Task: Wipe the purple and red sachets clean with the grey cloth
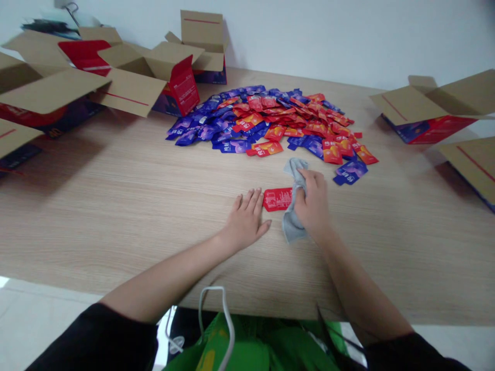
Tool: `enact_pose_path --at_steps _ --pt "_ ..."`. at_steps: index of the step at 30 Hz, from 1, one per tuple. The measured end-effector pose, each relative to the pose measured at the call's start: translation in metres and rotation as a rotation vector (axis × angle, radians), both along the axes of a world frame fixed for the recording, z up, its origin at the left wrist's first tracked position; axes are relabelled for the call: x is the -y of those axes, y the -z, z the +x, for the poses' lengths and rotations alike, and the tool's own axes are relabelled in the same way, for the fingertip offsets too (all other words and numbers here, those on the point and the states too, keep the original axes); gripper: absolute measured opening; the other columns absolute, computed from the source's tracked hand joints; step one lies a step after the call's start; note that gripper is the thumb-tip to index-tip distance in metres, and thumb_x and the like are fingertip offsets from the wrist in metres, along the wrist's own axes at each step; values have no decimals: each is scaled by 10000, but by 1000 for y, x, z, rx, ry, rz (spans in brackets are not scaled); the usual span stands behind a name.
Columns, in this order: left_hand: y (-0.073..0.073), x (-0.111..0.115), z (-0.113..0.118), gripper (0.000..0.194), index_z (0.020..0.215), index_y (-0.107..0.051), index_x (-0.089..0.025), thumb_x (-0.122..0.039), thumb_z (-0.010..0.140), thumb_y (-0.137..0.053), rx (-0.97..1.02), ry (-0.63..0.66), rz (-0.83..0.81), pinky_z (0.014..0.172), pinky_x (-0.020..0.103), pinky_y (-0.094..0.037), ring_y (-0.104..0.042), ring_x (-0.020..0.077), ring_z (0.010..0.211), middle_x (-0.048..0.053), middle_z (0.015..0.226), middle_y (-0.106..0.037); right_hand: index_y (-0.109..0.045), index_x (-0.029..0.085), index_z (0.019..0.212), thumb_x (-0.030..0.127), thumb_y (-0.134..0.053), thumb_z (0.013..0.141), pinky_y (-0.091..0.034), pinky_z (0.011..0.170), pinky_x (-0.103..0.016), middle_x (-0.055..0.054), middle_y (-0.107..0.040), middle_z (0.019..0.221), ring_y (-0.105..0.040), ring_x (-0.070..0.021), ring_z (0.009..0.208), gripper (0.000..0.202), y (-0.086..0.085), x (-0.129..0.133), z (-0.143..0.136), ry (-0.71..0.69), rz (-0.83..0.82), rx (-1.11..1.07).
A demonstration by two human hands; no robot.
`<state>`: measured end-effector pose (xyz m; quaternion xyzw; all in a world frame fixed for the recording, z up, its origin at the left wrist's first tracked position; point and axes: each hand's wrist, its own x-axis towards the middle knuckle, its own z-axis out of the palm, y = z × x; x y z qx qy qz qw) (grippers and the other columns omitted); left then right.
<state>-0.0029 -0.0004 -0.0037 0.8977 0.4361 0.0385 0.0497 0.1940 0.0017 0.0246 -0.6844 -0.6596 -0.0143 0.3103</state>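
A red sachet (277,200) with white print lies flat on the table in front of me. My left hand (246,219) rests flat beside it, fingers spread, the fingertips at the sachet's left end. In my right hand (314,203) is a bunched grey-blue cloth (294,225), which covers the right end of the sachet. Just beyond my hands spreads a wide heap of purple and red-orange sachets (266,116). One purple sachet (350,172) lies at the heap's near right edge, close to my right hand.
Open cardboard boxes (131,87) in red and purple crowd the left side of the wooden table (116,221). Another open box (436,111) stands at the right, with a box flap (474,159) nearer me. A white wall rises behind the table. A white cord (228,314) hangs near my lap.
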Motion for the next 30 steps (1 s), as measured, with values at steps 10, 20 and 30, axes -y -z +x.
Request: enact_pose_path --at_steps 10,20,30 --pt "-4 0 0 702 1471 -384 -29 -515 964 -384 -53 8 8 1171 508 -237 -289 340 1458 207 1552 -366 -524 229 1381 196 -412 920 -365 943 -452 -137 -531 1358 -463 -302 1139 476 18 9 -39 -161 -212 311" --pt "1 0 -1 730 1536 -258 -71 -509 967 -388 -1 0 8 1175 509 -228 -214 316 1491 178 1614 -226 -550 141 1316 134 -447 853 -414 871 -467 -208 -544 1186 -497 -325 1050 475 15 4 23 174 -308 296" --pt "1 0 0 722 1507 -308 -42 -511 963 -381 6 4 18 1165 526 -236 -256 335 1472 204 1581 -309 -487 224 1391 150 -366 882 -382 989 -461 -135 -518 1276 -469 -275 1181 529 10 3 -13 -108 -47 34"
